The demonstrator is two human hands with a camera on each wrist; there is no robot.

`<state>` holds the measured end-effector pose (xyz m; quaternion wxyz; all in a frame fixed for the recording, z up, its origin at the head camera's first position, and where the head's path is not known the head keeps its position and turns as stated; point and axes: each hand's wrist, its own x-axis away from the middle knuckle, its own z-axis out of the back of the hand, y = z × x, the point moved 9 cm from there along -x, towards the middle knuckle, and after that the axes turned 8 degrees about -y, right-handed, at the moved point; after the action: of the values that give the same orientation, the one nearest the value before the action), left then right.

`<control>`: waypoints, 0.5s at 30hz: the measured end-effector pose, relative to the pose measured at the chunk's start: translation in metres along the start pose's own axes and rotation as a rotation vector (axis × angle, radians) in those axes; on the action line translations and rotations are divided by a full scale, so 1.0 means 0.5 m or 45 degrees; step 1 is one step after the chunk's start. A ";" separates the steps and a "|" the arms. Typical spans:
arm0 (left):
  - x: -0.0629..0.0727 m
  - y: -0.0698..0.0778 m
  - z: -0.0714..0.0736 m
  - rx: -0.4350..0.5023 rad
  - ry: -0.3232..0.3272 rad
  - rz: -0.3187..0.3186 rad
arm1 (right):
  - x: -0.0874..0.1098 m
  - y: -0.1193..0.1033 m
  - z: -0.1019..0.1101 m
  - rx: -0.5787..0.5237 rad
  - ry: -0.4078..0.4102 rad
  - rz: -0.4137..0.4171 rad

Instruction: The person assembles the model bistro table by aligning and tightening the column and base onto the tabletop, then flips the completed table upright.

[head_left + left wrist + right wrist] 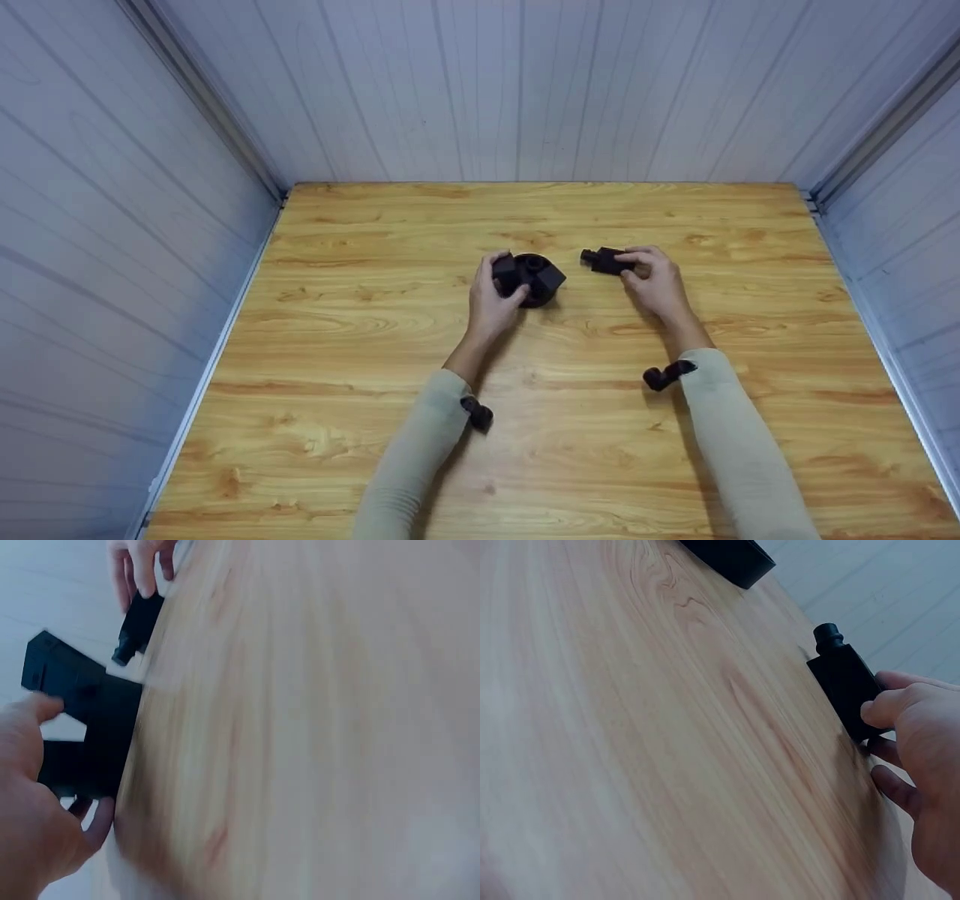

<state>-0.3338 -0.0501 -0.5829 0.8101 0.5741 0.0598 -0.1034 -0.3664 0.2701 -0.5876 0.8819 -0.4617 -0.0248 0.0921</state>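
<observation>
My left hand (493,304) grips a black round-based part (534,295) with two upright blocks on it and a ring-like socket in the middle. In the left wrist view the thumb and fingers of that hand (34,802) curl about one block of the part (112,731). To the right, my right hand (660,285) pinches a black rectangular block (609,260) with a short round knob at one end. The knob points left, toward the round part, with a gap between them. In the right wrist view the block (845,690) is held by its rear end.
The wood-grain table (480,420) spreads around both hands. Pale panel walls (480,90) stand at the back and on both sides. A small black device (478,415) sits on the left sleeve, and another (667,374) on the right.
</observation>
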 end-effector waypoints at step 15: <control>-0.084 -0.148 -0.007 0.189 -0.274 -0.045 | -0.003 0.005 0.001 0.011 0.028 -0.045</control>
<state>-0.3920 -0.0664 -0.6429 0.7652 0.6168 -0.0250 -0.1827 -0.3682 0.2717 -0.5894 0.8856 -0.4584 -0.0229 0.0716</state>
